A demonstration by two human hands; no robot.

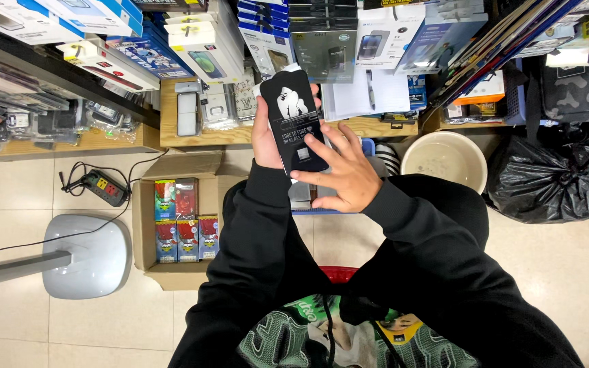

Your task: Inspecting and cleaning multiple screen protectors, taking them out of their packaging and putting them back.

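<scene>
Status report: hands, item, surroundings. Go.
Left hand shut on black flat package, held upright. Right hand open, fingertips on package's lower front. Open cardboard box of small boxes on floor below left; nothing between hands and package.

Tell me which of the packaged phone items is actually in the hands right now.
The slim black package with a white figure: left hand grips it, right hand touches its front. The other boxes sit on shelves.

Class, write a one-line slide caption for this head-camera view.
Left hand grips a slim black package, right hand fingers on its front, above an open cardboard box.
</scene>
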